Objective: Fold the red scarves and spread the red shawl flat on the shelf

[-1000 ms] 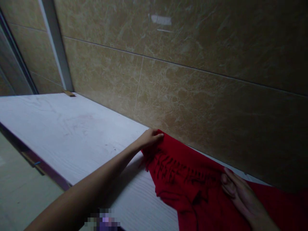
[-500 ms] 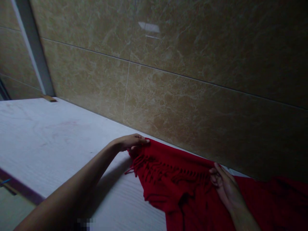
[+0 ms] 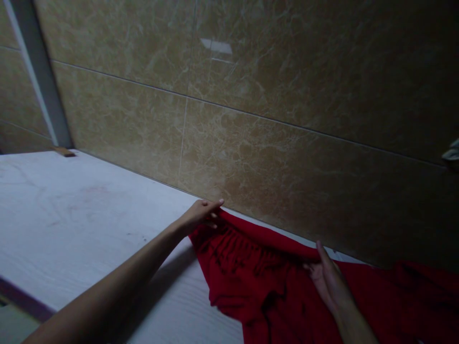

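Note:
A red fringed scarf lies bunched over the table's right part, with its far edge folded over and tassels hanging below the fold. At the fold's left end is my left hand, its fingers spread and touching the cloth. My right hand rests at the right end of the same fold. Its thumb stands up, apart from the fingers, which lie against the red cloth. Neither hand shows a firm pinch.
The white table meets a brown marbled tile wall along its far side. A small wooden piece sits at the foot of a grey post. More red cloth spreads to the right.
Both hands have loosened from a pinch on the scarf's edge, with thumbs and fingers now apart. The fringe hangs lower beneath the fold. The view has shifted slightly.

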{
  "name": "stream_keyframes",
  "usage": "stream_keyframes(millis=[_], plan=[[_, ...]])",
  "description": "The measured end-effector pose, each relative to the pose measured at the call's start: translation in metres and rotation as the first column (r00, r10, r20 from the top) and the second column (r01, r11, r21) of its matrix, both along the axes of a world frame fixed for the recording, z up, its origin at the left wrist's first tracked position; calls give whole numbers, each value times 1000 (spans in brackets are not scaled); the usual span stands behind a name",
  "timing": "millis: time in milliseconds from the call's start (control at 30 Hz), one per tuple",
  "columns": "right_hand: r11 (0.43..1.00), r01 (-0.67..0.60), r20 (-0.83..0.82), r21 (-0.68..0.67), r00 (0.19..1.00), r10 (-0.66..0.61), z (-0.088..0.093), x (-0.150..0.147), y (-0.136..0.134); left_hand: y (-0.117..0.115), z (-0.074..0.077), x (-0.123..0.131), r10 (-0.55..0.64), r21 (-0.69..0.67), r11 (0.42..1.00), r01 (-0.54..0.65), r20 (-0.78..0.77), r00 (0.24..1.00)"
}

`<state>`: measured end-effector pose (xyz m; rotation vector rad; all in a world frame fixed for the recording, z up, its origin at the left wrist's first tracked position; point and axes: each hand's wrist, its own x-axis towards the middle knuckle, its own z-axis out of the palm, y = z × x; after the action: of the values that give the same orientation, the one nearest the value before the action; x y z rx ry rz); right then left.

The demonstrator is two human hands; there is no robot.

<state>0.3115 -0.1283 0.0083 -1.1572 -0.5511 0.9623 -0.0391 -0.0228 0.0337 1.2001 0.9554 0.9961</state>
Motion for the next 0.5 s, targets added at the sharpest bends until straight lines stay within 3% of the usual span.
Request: stream_keyframes(millis=[133,300,500], plan=[[1000,1,62,14,998,-2,-2,-1,-1,3,-11,8,76,42,996,-75,-19,997],[983,-164,81,-87,982,171,-3,-1,-5,5,-16,8,106,40,994,-106,-19,994],[925,-302,99,-231,938,331,-4,-1,-12,5,-10,-13,-98,-4,995,98,-173,980]])
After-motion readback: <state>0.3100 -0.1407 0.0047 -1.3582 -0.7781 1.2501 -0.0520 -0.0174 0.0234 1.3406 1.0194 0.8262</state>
